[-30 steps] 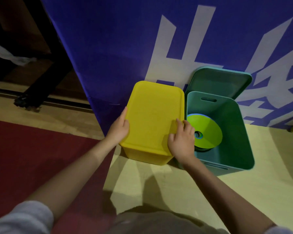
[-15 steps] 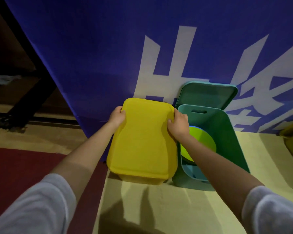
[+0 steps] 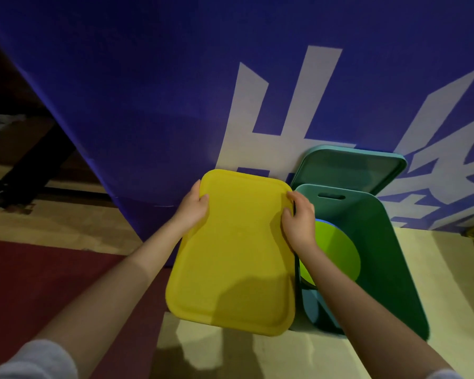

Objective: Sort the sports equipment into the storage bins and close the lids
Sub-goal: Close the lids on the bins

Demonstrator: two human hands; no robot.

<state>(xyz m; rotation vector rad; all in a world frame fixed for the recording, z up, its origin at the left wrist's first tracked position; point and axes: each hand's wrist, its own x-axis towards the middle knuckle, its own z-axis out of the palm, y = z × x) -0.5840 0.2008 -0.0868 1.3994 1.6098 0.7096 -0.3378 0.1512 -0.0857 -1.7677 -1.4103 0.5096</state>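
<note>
Both arms are stretched out forward, bare from the forearms down, with a bit of light grey sleeve showing at the bottom corners. The left hand point(image 3: 192, 207) is clamped on the left far edge of the yellow lid point(image 3: 234, 255), thumb curled over the top face and the other fingers hidden behind the rim. The right hand point(image 3: 298, 221) grips the right far edge the same way, fingers hooked over the rim, wrist bent a little inward. The two hands sit roughly level.
</note>
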